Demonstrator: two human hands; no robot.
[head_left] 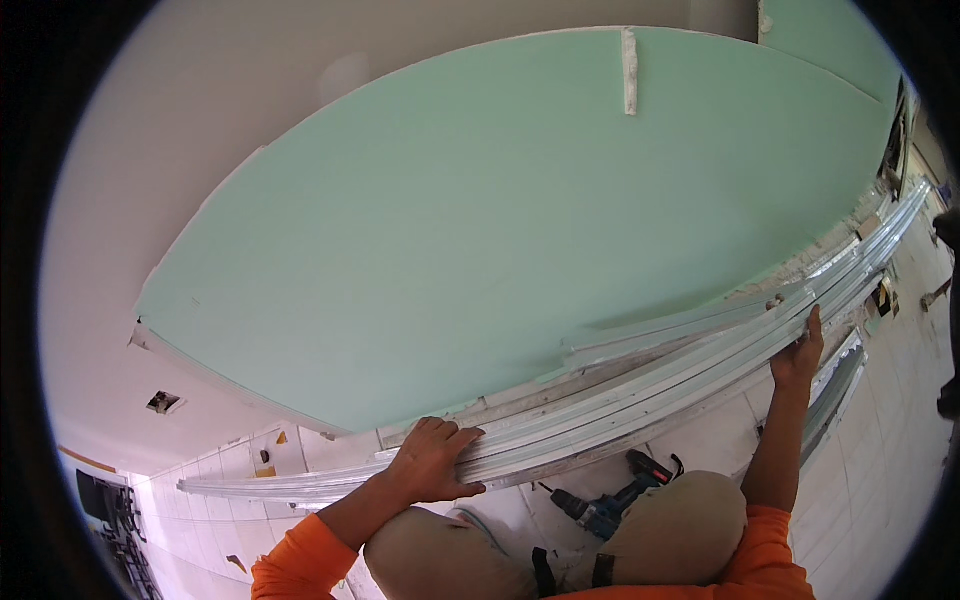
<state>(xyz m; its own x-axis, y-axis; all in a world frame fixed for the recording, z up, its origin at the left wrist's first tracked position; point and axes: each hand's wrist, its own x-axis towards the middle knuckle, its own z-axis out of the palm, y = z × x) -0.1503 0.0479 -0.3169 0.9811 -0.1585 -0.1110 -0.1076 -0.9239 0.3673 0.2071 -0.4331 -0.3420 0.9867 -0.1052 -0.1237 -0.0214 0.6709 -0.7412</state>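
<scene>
A long bundle of silvery metal drywall profiles (pixel 620 405) stretches across in front of my knees, from the lower left to the far right. My left hand (pixel 432 460) grips it left of the middle, thumb and fingers around its edges. Farther right, my right hand (pixel 798 352) clasps the same bundle from the near side, with fingertips showing past its far edge. Behind the bundle a large green drywall sheet (pixel 480 220) leans at the wall. A blue and black cordless drill (pixel 603 512) lies on the floor between my knees, partly hidden by one leg.
More metal profiles (pixel 835 392) lie on the tiled floor beyond my right forearm. A hammer-like tool (pixel 937 293) rests at the far right. The wall at left has a square opening (pixel 164 402). Dark chairs (pixel 125 515) stand at the lower left.
</scene>
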